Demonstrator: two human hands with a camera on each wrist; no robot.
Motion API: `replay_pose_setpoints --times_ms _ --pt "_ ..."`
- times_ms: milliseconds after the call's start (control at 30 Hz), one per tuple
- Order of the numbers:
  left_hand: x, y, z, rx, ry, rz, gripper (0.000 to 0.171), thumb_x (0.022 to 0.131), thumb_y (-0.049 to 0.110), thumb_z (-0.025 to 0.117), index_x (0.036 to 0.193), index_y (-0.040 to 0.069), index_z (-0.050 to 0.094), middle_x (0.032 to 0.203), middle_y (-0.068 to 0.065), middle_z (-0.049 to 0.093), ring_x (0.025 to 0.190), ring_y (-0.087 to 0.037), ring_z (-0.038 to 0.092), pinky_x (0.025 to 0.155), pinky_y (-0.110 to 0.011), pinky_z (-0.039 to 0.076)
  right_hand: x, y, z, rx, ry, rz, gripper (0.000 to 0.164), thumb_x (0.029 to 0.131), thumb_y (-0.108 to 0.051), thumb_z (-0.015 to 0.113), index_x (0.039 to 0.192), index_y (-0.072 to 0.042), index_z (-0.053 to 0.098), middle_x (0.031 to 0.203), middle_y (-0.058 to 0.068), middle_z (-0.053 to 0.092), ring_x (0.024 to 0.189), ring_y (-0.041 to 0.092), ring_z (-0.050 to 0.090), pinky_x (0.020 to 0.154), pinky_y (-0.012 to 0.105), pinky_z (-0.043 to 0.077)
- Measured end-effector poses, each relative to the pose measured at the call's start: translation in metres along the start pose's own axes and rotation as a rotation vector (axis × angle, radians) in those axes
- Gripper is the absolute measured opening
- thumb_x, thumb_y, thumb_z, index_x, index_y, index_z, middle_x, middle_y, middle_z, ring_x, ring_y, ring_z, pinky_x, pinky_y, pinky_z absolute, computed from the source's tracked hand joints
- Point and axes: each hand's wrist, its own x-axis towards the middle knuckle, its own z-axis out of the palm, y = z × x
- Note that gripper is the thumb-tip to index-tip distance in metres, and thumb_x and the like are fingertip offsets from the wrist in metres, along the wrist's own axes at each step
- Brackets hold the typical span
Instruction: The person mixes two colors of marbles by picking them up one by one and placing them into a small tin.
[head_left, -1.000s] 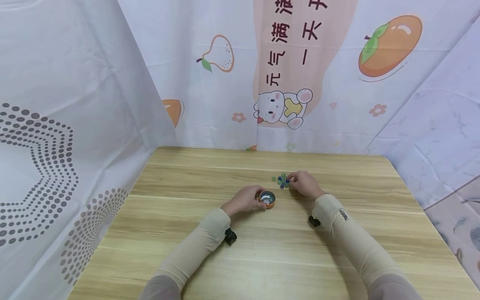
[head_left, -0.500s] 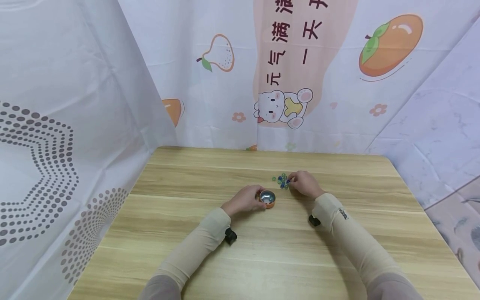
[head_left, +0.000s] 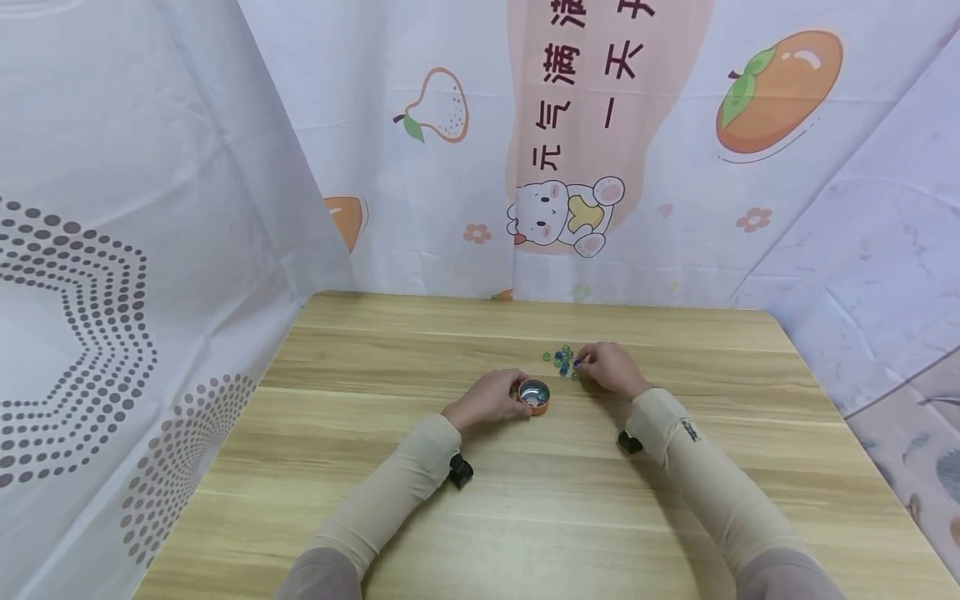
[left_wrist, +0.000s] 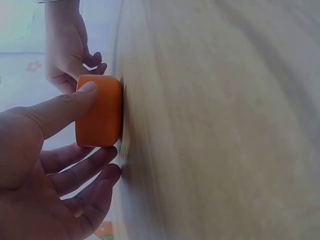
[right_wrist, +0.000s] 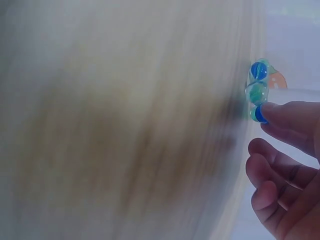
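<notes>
In the head view, my left hand (head_left: 491, 397) grips a small round orange tin (head_left: 534, 397) with a shiny metal inside, standing on the table. In the left wrist view, the thumb presses the near side of the orange tin (left_wrist: 101, 111) and the other fingers curl round its edge. Back and right of it lies a small cluster of green and blue glass marbles (head_left: 564, 359). My right hand (head_left: 612, 368) is at the right side of the cluster. A blue marble (right_wrist: 260, 114) sits at its thumb tip, pinched, with the index finger mostly hidden.
The wooden table (head_left: 555, 500) reaches back to a printed curtain (head_left: 420, 192). Another hanging cloth (head_left: 150, 208) borders the left side. Several more marbles (right_wrist: 258, 82) stand close beyond the right thumb. Small items at the tin's bottom are too small to tell.
My right fingertips and the blue marble have shifted very slightly right. One green marble beside them has moved a little forward, toward me. The left hand and tin stay in place.
</notes>
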Motion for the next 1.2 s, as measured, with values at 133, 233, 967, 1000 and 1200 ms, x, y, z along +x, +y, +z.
replay_pose_setpoints --times_ms 133,233,967,1000,1200 --pt "0.0 0.0 0.0 0.003 0.003 -0.002 0.055 0.073 0.033 0.074 0.12 0.015 0.054 0.106 0.002 0.061 0.096 -0.011 0.055 0.085 -0.028 0.045 -0.002 -0.001 0.0 -0.001 0.011 -0.007 0.016 0.084 -0.021 0.06 0.096 -0.012 0.068 0.085 0.008 0.064 0.07 0.017 0.054 0.06 0.029 0.043" --pt "0.0 0.0 0.001 0.001 0.003 -0.004 0.055 0.073 0.033 0.074 0.12 0.015 0.054 0.106 0.002 0.061 0.096 -0.012 0.055 0.086 -0.029 0.044 -0.002 -0.002 0.0 0.0 0.019 -0.011 0.015 0.084 -0.021 0.061 0.094 -0.013 0.068 0.083 0.007 0.064 0.068 0.016 0.054 0.058 0.028 0.042" --pt "0.0 0.001 0.002 0.033 -0.006 -0.009 0.055 0.074 0.036 0.072 0.121 0.016 0.053 0.108 0.002 0.06 0.099 -0.012 0.055 0.088 -0.03 0.044 -0.011 -0.013 -0.001 0.049 0.04 -0.02 0.016 0.083 -0.022 0.063 0.093 -0.01 0.068 0.084 0.009 0.065 0.068 0.016 0.055 0.058 0.027 0.044" --pt "0.0 0.001 0.002 0.033 -0.006 -0.009 0.055 0.074 0.036 0.072 0.121 0.016 0.053 0.108 0.002 0.06 0.099 -0.012 0.055 0.088 -0.03 0.044 -0.011 -0.013 -0.001 0.052 0.043 -0.022 0.016 0.083 -0.022 0.064 0.092 -0.01 0.069 0.084 0.009 0.065 0.068 0.016 0.055 0.058 0.027 0.043" --pt "0.0 0.0 0.002 0.022 -0.001 -0.008 0.055 0.074 0.036 0.072 0.121 0.016 0.053 0.107 0.002 0.06 0.098 -0.012 0.055 0.086 -0.029 0.044 -0.011 -0.014 0.0 0.076 0.055 -0.053 0.016 0.081 -0.02 0.065 0.091 -0.008 0.069 0.078 0.007 0.064 0.064 0.014 0.053 0.055 0.025 0.041"
